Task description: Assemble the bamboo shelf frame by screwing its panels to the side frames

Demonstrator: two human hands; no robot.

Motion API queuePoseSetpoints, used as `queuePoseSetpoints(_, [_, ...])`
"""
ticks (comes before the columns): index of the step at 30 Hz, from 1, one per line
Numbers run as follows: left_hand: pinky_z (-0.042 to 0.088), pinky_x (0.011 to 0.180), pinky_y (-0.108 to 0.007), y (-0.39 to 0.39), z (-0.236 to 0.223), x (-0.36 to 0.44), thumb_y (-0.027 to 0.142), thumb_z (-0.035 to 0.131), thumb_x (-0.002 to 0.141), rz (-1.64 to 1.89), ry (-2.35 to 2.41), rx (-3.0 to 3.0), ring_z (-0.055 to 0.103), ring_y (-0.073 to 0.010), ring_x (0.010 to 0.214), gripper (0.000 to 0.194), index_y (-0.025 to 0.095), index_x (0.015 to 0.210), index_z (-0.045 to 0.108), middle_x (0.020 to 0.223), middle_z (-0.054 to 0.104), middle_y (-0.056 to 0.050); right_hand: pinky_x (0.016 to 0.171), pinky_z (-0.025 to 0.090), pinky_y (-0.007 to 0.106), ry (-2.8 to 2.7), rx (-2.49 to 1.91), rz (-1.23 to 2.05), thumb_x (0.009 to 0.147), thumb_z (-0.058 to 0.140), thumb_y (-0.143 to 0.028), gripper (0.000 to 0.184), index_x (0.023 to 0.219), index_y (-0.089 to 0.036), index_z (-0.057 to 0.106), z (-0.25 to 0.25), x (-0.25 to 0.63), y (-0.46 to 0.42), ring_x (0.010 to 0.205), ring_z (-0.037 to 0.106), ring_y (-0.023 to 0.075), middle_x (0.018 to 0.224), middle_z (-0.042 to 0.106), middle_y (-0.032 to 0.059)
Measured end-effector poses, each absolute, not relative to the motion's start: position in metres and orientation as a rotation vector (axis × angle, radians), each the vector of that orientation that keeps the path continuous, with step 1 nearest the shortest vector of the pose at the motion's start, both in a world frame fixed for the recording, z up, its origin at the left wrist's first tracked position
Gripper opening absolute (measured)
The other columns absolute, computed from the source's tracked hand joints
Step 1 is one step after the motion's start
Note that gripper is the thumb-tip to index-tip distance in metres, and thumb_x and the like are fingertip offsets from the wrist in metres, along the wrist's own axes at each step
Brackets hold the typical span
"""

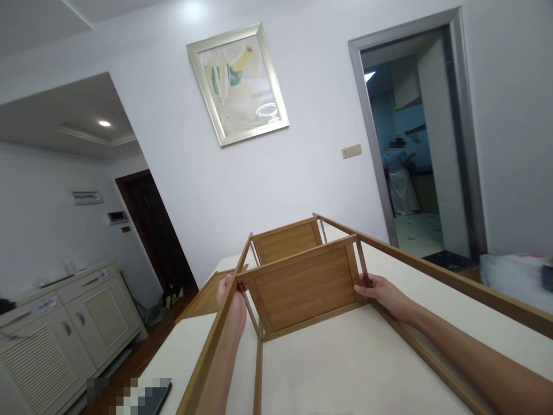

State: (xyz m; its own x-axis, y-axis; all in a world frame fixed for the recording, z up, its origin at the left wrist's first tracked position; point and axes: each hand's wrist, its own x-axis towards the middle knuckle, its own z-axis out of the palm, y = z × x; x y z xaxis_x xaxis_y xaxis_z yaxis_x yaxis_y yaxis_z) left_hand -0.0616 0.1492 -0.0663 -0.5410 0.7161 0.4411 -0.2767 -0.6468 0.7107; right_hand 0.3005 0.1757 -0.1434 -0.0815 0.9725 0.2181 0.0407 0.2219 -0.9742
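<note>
A wooden shelf rack lies on its side on the white table (328, 374), its long thin rails running toward me. Across it stand a nearer wooden shelf panel (302, 288) and a farther shelf panel (287, 242). My left hand (232, 297) is closed at the left end of the nearer panel, by the upper rail, which partly covers it. At the panel's right end, my right hand (380, 291) grips the edge near a thin upright bar, thumb on the near face. Its other fingers are partly hidden behind the bar.
A loose wooden panel (205, 297) lies on the table left of the rack. A phone (158, 397) rests at the near left edge. Beyond are a white cabinet (78, 323), a framed picture (242, 83) and a doorway with a person (400, 178) in the farther room.
</note>
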Motion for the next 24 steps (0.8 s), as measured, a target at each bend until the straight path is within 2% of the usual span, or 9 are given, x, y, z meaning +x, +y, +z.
queuePoseSetpoints(4, [0.044, 0.072, -0.032, 0.15, -0.066, -0.062, 0.046, 0.072, 0.072, 2.167, 0.765, 1.003, 0.061, -0.0168, 0.074, 0.032, 0.018, 0.077, 0.056, 0.069, 0.063, 0.001, 0.087, 0.048, 0.039, -1.462, -0.968, 1.178, 0.061, 0.078, -0.057, 0.045, 0.083, -0.019, 0.064, -0.141, 0.304, 0.174, 0.095, 0.064, 0.028, 0.09, 0.072, 0.0057])
queuePoseSetpoints(7, [0.045, 0.078, -0.036, 0.15, -0.067, -0.063, 0.047, 0.07, 0.074, 2.14, 0.752, 1.011, 0.064, -0.0205, 0.082, 0.032, 0.017, 0.077, 0.057, 0.074, 0.068, -0.003, 0.09, 0.048, 0.042, -1.476, -0.979, 1.211, 0.061, 0.078, -0.057, 0.05, 0.09, -0.018, 0.068, -0.14, 0.306, 0.173, 0.099, 0.065, 0.0305, 0.096, 0.074, 0.0089])
queuePoseSetpoints(14, [0.047, 0.08, -0.033, 0.153, -0.07, -0.072, 0.043, 0.075, 0.07, 2.11, 0.703, 0.988, 0.064, -0.0161, 0.074, 0.031, 0.017, 0.077, 0.06, 0.073, 0.069, -0.001, 0.093, 0.049, 0.043, -1.454, -0.887, 1.291, 0.061, 0.08, -0.051, 0.046, 0.091, -0.017, 0.069, -0.138, 0.308, 0.172, 0.099, 0.066, 0.03, 0.099, 0.074, 0.0095])
queuePoseSetpoints(20, [0.049, 0.072, -0.034, 0.144, -0.067, -0.081, 0.04, 0.077, 0.068, 1.995, 0.679, 0.982, 0.067, -0.0205, 0.075, 0.031, 0.014, 0.08, 0.065, 0.08, 0.073, -0.008, 0.097, 0.047, 0.045, -1.452, -0.855, 1.314, 0.062, 0.08, -0.051, 0.046, 0.091, -0.017, 0.069, -0.135, 0.307, 0.17, 0.1, 0.066, 0.0311, 0.1, 0.074, 0.0097])
queuePoseSetpoints(24, [0.049, 0.075, -0.034, 0.142, -0.065, -0.082, 0.038, 0.077, 0.068, 1.947, 0.641, 0.989, 0.067, -0.0209, 0.077, 0.028, 0.014, 0.079, 0.068, 0.082, 0.074, -0.008, 0.096, 0.048, 0.044, -1.447, -0.849, 1.328, 0.062, 0.08, -0.049, 0.043, 0.09, -0.018, 0.07, -0.134, 0.306, 0.169, 0.1, 0.066, 0.0302, 0.102, 0.074, 0.009])
